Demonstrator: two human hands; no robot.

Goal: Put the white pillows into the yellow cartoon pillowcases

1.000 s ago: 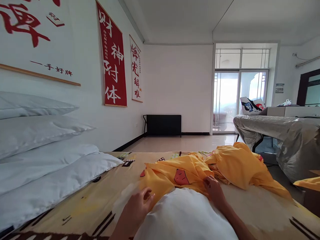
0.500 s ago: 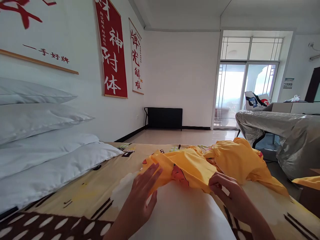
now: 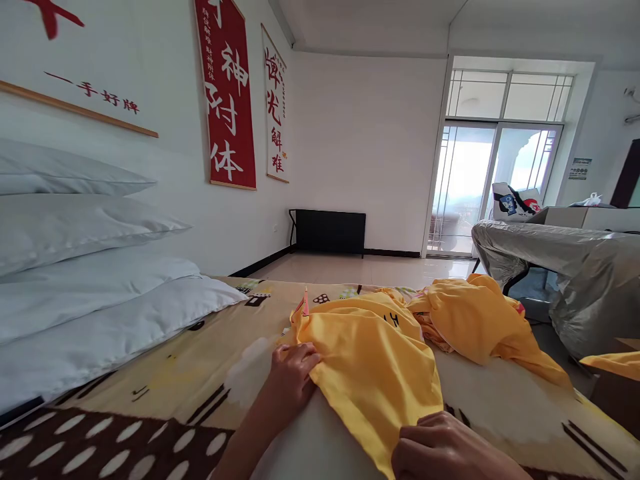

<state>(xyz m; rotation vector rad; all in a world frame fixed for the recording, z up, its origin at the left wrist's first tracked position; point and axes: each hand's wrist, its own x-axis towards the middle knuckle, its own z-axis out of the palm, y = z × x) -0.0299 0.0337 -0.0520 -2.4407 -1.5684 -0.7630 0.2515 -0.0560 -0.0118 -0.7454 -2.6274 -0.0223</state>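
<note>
A yellow pillowcase (image 3: 375, 360) lies over the far part of a white pillow (image 3: 320, 437) in front of me. At the pillowcase's left edge, my left hand (image 3: 296, 373) is closed on the cloth, fingers curled. My right hand (image 3: 440, 443) makes a fist round the near right corner of the pillowcase, low in the view. Between my hands the open edge of the cloth runs slanting across the pillow. Much of the pillow is hidden by the cloth and cut off by the bottom of the view.
White pillows (image 3: 100, 300) are stacked at the left. More yellow cloth (image 3: 465, 313) lies crumpled on the patterned bedspread (image 3: 190, 373), right of the pillowcase. A plastic-covered piece of furniture (image 3: 575, 267) stands at the right, with a box (image 3: 605, 400) bearing yellow cloth nearer.
My right hand has come toward me, drawing the pillowcase's right corner over the pillow. My left hand has gone from spread fingers to a closed grip on the cloth.
</note>
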